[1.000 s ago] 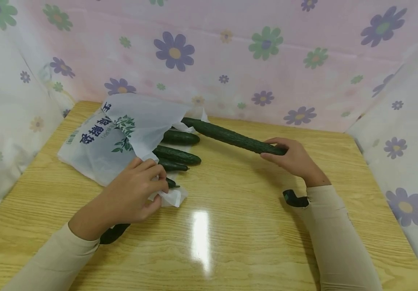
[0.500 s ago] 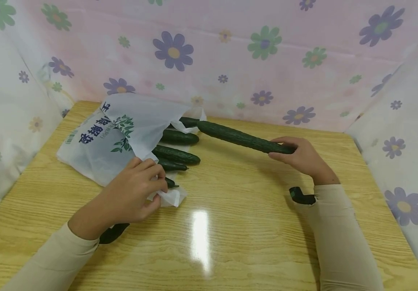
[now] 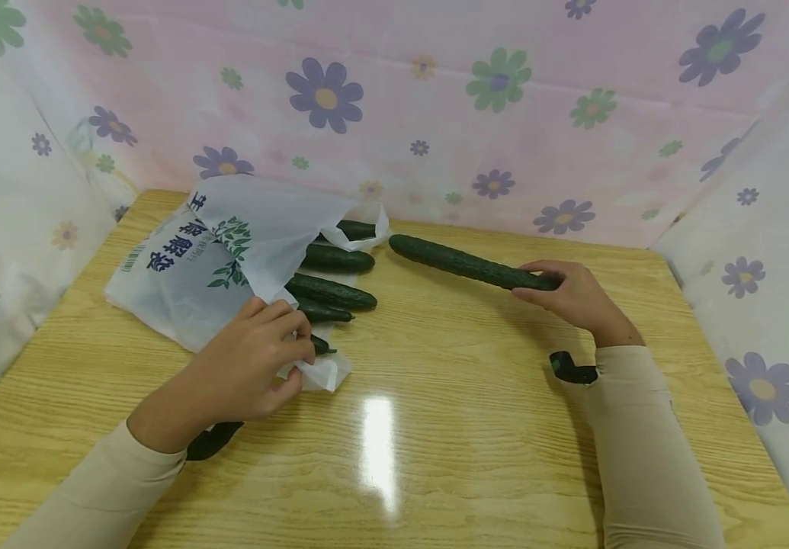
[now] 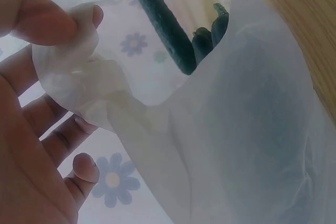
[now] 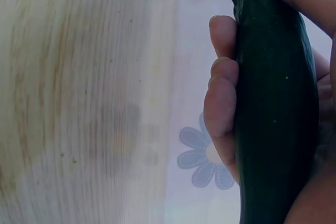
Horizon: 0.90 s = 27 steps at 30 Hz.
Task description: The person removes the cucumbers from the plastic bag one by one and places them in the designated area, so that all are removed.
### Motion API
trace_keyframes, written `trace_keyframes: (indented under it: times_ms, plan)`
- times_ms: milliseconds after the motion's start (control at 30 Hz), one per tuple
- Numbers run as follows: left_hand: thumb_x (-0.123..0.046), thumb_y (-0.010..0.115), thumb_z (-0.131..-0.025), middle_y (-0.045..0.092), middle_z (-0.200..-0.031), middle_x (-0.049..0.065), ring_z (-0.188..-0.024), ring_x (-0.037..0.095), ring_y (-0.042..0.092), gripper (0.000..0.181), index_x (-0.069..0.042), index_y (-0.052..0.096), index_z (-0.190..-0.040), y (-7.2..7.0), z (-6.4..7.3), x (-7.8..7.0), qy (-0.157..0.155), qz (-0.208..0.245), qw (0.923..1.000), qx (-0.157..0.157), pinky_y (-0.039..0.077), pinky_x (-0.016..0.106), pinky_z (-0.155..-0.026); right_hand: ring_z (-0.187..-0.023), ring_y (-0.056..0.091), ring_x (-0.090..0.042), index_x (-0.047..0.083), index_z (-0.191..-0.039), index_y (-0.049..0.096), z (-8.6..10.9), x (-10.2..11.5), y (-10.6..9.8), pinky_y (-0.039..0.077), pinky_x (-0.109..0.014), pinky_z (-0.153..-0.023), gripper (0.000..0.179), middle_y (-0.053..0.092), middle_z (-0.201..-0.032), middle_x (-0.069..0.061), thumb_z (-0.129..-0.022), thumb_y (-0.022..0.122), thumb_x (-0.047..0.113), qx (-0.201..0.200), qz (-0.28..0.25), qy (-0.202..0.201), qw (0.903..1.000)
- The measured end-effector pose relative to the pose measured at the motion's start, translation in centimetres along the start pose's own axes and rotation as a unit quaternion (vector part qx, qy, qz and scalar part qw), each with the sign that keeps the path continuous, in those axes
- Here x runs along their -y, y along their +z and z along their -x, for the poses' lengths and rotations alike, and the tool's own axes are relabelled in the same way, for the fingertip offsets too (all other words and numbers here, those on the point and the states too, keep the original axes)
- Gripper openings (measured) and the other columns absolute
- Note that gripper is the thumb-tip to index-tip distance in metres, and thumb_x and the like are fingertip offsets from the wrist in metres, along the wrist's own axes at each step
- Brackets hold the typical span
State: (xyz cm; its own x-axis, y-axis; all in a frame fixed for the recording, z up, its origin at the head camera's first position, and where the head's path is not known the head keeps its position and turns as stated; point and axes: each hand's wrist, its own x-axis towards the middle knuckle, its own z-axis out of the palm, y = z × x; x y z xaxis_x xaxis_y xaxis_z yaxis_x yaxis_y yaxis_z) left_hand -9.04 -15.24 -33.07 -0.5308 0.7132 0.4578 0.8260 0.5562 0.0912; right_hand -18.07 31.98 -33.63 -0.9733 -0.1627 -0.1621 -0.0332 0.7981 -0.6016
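A white plastic bag point(image 3: 188, 305) printed with dark characters and green leaves lies on its side, mouth facing right. My left hand point(image 3: 246, 362) pinches the near edge of that mouth between thumb and fingers. Several dark green cucumbers point(image 3: 335, 291) poke out of the opening, their other ends hidden inside. To the right, my right hand point(image 3: 572, 297) grips a long cucumber point(image 3: 459, 261) by its right end, its far end just outside the bag's mouth. In the right wrist view, fingers and thumb wrap around this cucumber point(image 5: 273, 103).
Under everything is a wood-grain table point(image 3: 449, 427) with a bright light reflection near its front. A flower-print cloth point(image 3: 421, 99) hangs behind it and along both sides. A black strap piece point(image 3: 572, 368) shows at the right wrist.
My right hand has drawn the long cucumber to the right, and its far end has come out of the bag. The left hand stays in place on the bag's edge.
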Motion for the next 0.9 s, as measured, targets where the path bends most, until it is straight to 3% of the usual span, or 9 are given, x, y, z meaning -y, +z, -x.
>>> trace_keyframes:
  times_ms: [567, 900]
  plan:
    - [-0.010, 0.064, -0.074, 0.061, -0.093, -0.001, -0.086, 0.017, 0.048, 0.012, -0.020, 0.068, -0.077, 0.1, 0.0, 0.0, -0.004, 0.000, 1.0000, 0.004, 0.031, 0.035, -0.076, -0.123, 0.054, -0.039, 0.013, -0.140, 0.058, 0.0, -0.9, -0.1, 0.047, -0.060, -0.095, 0.063, 0.051, -0.145, -0.022, -0.090, 0.069, 0.050, 0.008, 0.024, -0.018, 0.9995]
    - [-0.010, 0.064, -0.073, 0.061, -0.093, -0.001, -0.088, 0.018, 0.049, 0.012, -0.020, 0.067, -0.078, 0.2, 0.1, 0.1, 0.001, 0.001, 1.0000, 0.000, 0.031, 0.035, -0.077, -0.126, 0.053, -0.045, 0.012, -0.142, 0.056, -0.5, -1.1, 0.3, 0.044, -0.062, -0.099, 0.056, 0.051, -0.146, -0.024, -0.095, 0.066, 0.041, 0.004, 0.093, -0.021, 0.9954]
